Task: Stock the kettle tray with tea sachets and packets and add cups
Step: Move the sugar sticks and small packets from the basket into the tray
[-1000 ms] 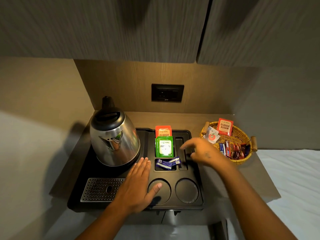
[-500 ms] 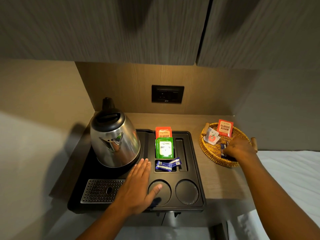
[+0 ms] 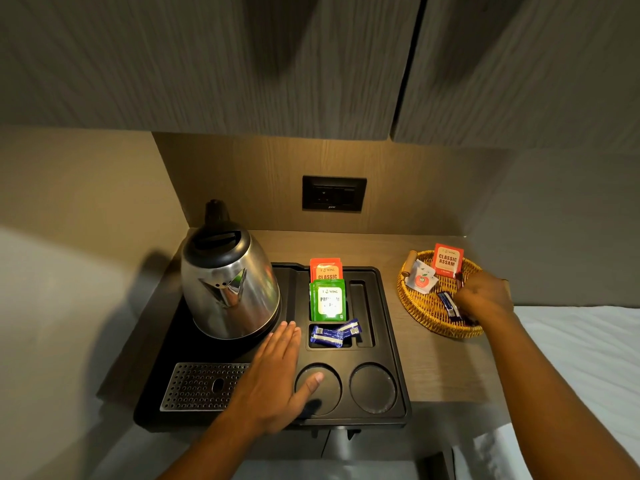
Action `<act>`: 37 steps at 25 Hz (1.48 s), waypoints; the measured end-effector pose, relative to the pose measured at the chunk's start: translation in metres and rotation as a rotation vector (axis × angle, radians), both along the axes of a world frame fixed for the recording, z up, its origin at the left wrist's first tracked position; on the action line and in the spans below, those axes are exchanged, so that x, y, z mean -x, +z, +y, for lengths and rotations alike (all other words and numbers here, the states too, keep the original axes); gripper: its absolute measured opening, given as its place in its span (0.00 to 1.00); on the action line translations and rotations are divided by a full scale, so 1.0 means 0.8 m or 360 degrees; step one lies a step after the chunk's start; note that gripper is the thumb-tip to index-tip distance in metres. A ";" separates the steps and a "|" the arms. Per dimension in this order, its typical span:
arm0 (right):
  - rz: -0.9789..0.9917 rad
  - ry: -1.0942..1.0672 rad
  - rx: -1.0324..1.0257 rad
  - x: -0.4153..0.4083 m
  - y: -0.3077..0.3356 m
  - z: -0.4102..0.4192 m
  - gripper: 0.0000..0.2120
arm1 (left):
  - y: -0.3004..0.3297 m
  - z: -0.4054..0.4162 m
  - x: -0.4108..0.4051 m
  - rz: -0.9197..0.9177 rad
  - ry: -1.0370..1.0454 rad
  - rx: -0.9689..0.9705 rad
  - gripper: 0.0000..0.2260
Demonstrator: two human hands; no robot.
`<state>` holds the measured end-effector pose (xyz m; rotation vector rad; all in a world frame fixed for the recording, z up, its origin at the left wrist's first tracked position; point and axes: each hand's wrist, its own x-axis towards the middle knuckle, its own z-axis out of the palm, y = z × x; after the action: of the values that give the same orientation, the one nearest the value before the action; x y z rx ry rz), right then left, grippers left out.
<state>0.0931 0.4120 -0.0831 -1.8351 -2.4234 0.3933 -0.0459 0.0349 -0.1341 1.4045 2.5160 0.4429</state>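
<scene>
The black kettle tray (image 3: 388,341) lies on the wooden shelf. Its upper slot holds an orange tea packet (image 3: 325,269) with a green tea packet (image 3: 328,301) in front. Blue sachets (image 3: 334,334) lie in the small compartment below. Both round cup wells (image 3: 373,388) hold nothing. My left hand (image 3: 277,379) rests flat on the tray, fingers apart, thumb over the left well. My right hand (image 3: 485,299) is curled inside the wicker basket (image 3: 419,310), fingers closed around a blue sachet (image 3: 448,303) and a dark red one. No cups are in view.
A steel kettle (image 3: 228,282) stands on the tray's left side above a perforated drip grate (image 3: 201,386). The basket also holds a red Classic Assam packet (image 3: 447,259) and a white sachet (image 3: 420,277). Wall cabinets hang low overhead. A socket (image 3: 333,193) sits on the back wall.
My right hand left the tray and went right into the basket, where it now closes on sachets. My left hand has stayed flat on the tray.
</scene>
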 end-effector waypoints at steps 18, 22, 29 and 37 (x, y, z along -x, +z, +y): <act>0.0166 0.0464 0.0453 0.138 0.009 -0.137 0.09 | -0.005 -0.001 0.003 0.0043 -0.0002 -0.0025 0.39; -0.0056 0.0812 0.0245 0.114 -0.003 -0.199 0.22 | -0.006 -0.001 0.003 0.0064 0.0000 -0.0036 0.39; -0.0189 0.0791 0.0178 0.109 -0.015 -0.238 0.24 | -0.008 0.000 0.002 0.0064 0.0008 -0.0044 0.39; 0.0232 0.0807 0.0306 0.099 -0.011 -0.259 0.06 | -0.010 0.000 0.002 0.0053 0.0015 -0.0070 0.39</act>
<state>0.0138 0.2051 -0.0919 -1.1639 -2.7998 0.7858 -0.0474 0.0350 -0.1424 1.4279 2.5551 0.4831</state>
